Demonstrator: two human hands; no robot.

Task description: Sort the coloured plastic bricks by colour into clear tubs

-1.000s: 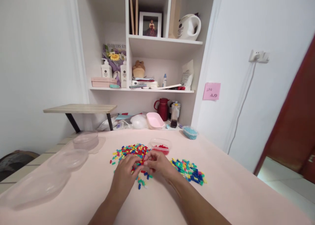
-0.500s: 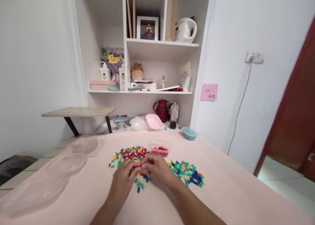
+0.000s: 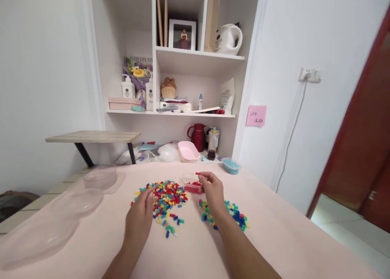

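My right hand (image 3: 212, 188) is raised at the rim of a clear plastic tub (image 3: 185, 182) that has red blocks (image 3: 192, 187) inside. Between its thumb and fingers it pinches a small red block (image 3: 198, 173). At the left edge of a mixed pile of small coloured blocks (image 3: 169, 195) is my left hand (image 3: 140, 208); its fingers are stretched out, and I see nothing held in it. Under my right wrist lies a second pile of blocks (image 3: 236, 214), mainly green, blue and yellow.
Empty clear containers (image 3: 77, 201) line the table's left side. A tub of light-blue pieces (image 3: 230, 166) stands at the back right. Along the back are a pink tray (image 3: 188, 152), a dark red jug (image 3: 198, 137) and a bottle (image 3: 212, 145), below white shelves (image 3: 198, 55).
My hands were together over the mixed pile with a red piece between them. They have parted: the right moved up and right to the tub with the red block, the left drew back left.
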